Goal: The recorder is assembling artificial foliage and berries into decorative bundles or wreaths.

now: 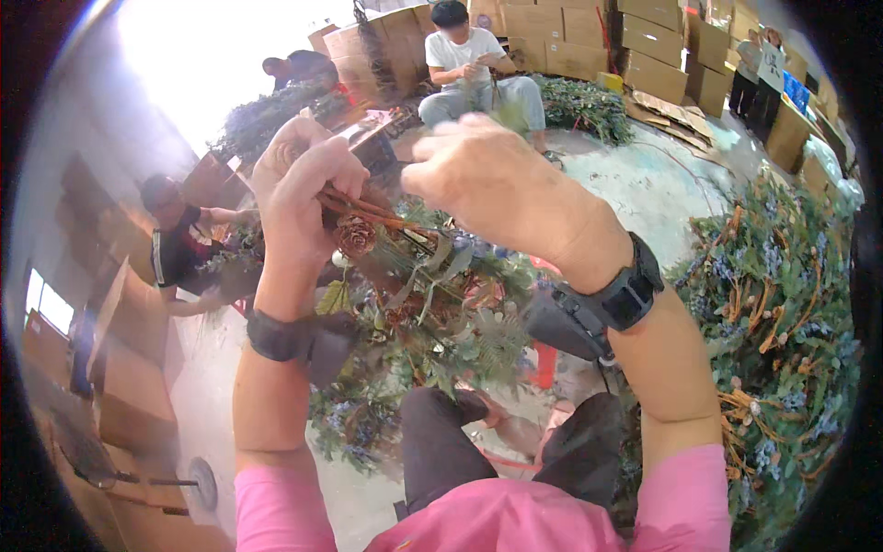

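My left hand (299, 189) is raised with its fingers wrapped round the brown stems (368, 210) of an artificial greenery spray. A brown pinecone-like rosette (355, 235) sits just beside that palm. Below the stems hang fern-like leaves (497, 340), long grey-green leaves and small blue sprigs, spreading above my lap. My right hand (501, 179) is up to the right of the stems, apart from the left hand. Its fingers look bent but are smeared by motion, so whether they hold anything is hidden. Both wrists wear dark straps with a boxy pad.
A large heap of greenery with blue sprigs and brown twigs (773, 340) fills the right side. Ahead, a person in a white top (464, 55) sits by more greenery (584, 106). Another person (175, 230) works at left. Cardboard boxes (561, 41) line the back.
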The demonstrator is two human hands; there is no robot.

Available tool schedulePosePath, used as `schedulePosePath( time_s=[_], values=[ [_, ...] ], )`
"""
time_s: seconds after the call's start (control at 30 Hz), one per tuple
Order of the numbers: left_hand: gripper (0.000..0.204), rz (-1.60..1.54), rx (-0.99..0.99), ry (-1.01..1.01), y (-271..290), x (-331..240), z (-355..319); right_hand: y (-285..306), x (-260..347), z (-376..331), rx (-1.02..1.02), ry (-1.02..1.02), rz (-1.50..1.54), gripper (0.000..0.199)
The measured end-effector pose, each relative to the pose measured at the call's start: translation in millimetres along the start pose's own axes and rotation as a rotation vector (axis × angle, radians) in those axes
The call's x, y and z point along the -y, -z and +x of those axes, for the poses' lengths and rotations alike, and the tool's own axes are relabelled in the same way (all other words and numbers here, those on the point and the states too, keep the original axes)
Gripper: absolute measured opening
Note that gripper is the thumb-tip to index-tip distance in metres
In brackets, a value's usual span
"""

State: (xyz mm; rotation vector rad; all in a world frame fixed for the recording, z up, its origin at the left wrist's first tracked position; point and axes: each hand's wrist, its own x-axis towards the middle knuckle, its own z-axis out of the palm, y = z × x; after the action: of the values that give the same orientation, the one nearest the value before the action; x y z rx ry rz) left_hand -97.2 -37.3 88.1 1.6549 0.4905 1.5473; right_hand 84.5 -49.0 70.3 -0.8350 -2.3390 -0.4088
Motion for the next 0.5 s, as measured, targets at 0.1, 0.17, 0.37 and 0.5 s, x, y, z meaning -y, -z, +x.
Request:
schedulePosePath(
  time_s=[0.1, 0.17, 0.37, 0.5],
  values=[
    [0.020, 0.074, -0.010, 0.044, 1, 8, 1, 0, 9, 7, -0.111, 0.138, -0.290, 0.007],
    [0.018, -0.091, -0.044, 0.060, 6, 6, 3, -5, 5, 12, -0.052, 0.147, -0.288, 0.007],
    [0.007, -0.033, -0.057, -0.029, 18, 17, 5, -5, -10, -5, -0.267, 0.111, -0.079, 0.008],
    [0.012, 0.181, -0.102, -0.052, 8, 19, 6, -11, -40, -76, -0.489, -0.459, 0.288, 0.015]
  ],
)
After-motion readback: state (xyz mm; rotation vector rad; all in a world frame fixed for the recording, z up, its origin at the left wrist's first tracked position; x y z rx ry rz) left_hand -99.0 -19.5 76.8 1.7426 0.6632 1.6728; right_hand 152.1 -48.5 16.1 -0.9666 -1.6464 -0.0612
